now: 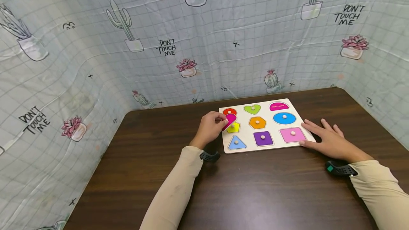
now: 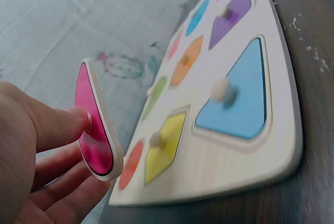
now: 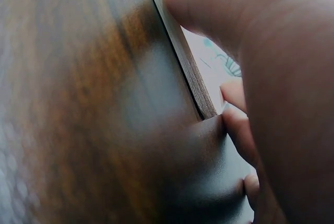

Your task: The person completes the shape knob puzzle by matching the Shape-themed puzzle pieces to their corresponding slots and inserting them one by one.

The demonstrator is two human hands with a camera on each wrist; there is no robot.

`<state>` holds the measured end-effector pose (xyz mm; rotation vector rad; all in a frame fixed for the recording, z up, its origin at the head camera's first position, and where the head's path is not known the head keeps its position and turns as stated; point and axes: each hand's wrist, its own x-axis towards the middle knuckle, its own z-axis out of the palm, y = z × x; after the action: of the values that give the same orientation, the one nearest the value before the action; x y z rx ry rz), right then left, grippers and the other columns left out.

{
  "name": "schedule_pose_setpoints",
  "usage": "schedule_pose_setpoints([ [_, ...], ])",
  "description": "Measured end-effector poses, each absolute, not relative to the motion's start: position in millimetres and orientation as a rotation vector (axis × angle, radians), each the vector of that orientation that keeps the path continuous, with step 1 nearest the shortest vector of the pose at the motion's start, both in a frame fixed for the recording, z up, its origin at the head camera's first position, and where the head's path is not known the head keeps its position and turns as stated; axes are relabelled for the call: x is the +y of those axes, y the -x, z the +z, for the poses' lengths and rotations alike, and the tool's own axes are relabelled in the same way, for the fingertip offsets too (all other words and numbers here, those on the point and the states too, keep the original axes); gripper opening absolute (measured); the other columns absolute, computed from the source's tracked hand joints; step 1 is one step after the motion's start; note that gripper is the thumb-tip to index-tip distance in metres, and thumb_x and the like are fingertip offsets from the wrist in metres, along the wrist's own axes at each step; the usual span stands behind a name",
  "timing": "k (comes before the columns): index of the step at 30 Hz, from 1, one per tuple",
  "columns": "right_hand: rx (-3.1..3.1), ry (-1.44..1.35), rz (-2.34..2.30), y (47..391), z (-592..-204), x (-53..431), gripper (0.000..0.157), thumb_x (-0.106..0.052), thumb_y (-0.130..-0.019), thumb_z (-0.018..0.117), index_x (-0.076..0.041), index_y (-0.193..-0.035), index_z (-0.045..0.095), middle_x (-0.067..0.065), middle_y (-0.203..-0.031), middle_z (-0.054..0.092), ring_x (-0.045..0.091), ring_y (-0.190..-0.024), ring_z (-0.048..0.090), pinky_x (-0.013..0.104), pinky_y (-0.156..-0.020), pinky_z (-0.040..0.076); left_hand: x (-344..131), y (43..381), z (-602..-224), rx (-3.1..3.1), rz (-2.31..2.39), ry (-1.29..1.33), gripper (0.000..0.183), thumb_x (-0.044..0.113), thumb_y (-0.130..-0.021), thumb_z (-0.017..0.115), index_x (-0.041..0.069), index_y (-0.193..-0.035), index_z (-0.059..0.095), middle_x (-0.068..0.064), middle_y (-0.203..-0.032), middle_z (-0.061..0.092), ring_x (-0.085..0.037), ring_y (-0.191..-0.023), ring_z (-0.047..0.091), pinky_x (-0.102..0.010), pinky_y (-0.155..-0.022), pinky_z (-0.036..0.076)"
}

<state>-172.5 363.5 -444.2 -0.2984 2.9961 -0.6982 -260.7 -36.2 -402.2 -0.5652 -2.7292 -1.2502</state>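
My left hand [image 1: 209,126] pinches a magenta half-round puzzle piece [image 1: 230,120] by its small knob. In the left wrist view the half-round piece [image 2: 95,125] is tilted on edge, raised over the board's left side. The white peg puzzle board [image 1: 244,126] lies flat on the table. At its back right corner is a magenta half-round recess [image 1: 279,107] with printed words and no knob. My right hand [image 1: 330,141] rests at the board's right edge with fingers spread, and in the right wrist view the thumb [image 3: 203,4] touches that edge.
Knobbed pieces sit in the board, among them a red circle [image 1: 227,110], yellow pentagon [image 1: 235,128], light blue triangle [image 1: 237,145], purple square [image 1: 258,142] and blue oval [image 1: 279,118]. A patterned curtain [image 1: 217,52] hangs behind the dark wooden table [image 1: 153,141].
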Motion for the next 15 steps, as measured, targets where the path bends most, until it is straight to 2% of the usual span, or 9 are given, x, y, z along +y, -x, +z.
schedule_pose_setpoints([
  [7, 3.002, 0.301, -0.695, 172.2, -445.4, 362.8, 0.084, -0.055, -0.092, 0.065, -0.008, -0.155, 0.035, 0.022, -0.160, 0.026, 0.063, -0.141, 0.003, 0.077, -0.106, -0.005, -14.8, 270.4, -400.2, -2.754, -1.281, 0.608, 0.008, 0.015, -0.094, 0.071, 0.008, -0.097, 0.074, -0.004, -0.106, 0.065, -0.018, -0.100, 0.063, -0.024, -0.081, 0.054],
  [15, 3.004, 0.308, -0.685, 172.0, -443.1, 364.6, 0.083, -0.054, -0.093, 0.064, -0.006, -0.154, 0.036, 0.023, -0.160, 0.026, 0.063, -0.141, 0.003, 0.077, -0.105, -0.005, 3.8, 284.6, -394.2, -2.762, -1.420, 0.525, 0.012, 0.021, -0.096, 0.070, 0.011, -0.101, 0.074, 0.001, -0.097, 0.068, -0.015, -0.088, 0.061, -0.024, -0.076, 0.052],
])
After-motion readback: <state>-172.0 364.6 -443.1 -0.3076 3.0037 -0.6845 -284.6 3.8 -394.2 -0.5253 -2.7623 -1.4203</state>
